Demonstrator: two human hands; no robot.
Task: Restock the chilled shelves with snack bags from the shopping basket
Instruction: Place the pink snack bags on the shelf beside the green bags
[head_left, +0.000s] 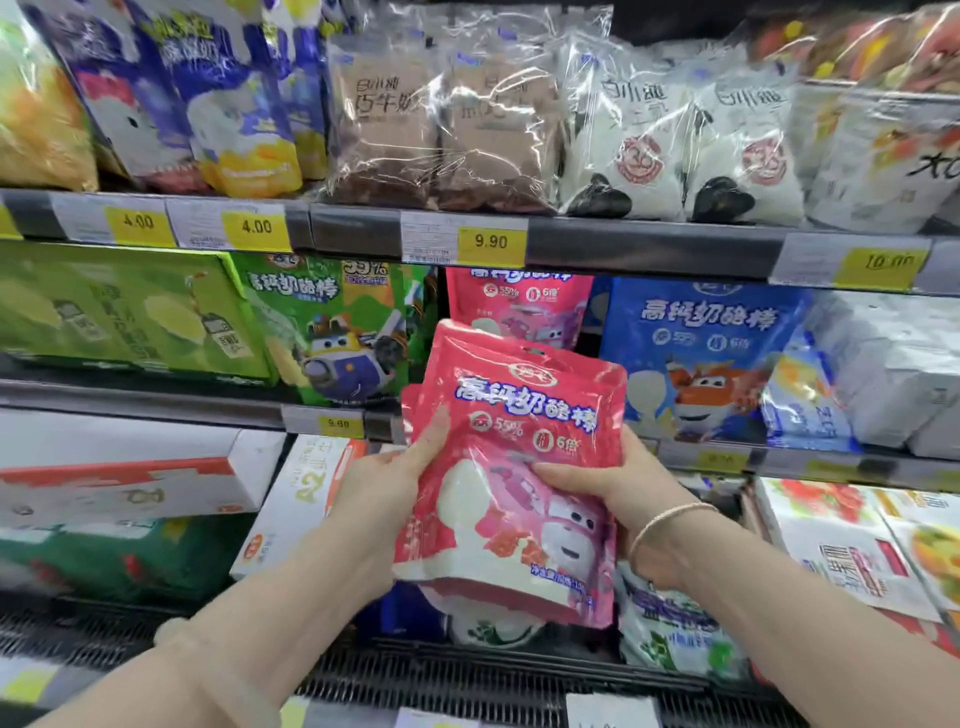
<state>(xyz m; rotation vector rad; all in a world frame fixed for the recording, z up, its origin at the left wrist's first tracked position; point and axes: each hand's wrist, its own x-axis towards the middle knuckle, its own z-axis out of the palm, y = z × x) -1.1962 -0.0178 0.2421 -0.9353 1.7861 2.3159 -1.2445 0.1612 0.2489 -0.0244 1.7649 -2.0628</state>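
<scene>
I hold a pink snack bag (519, 431) with a cartoon plane on it upright in front of the middle chilled shelf (156, 400). A second pink bag seems to lie right behind it. My left hand (389, 488) grips the bag's left edge, thumb on the front. My right hand (618, 488) grips the right edge, thumb across the front, with a thin bracelet at the wrist. More of the same pink bags (514, 301) stand on the middle shelf just behind. The shopping basket is out of view.
Green bags (332, 332) stand left of the pink slot and blue bags (696, 353) to its right. The top shelf holds brown and white packs (441, 130). White and green boxes (296, 504) fill the lower shelf. A black grille (467, 675) runs along the front.
</scene>
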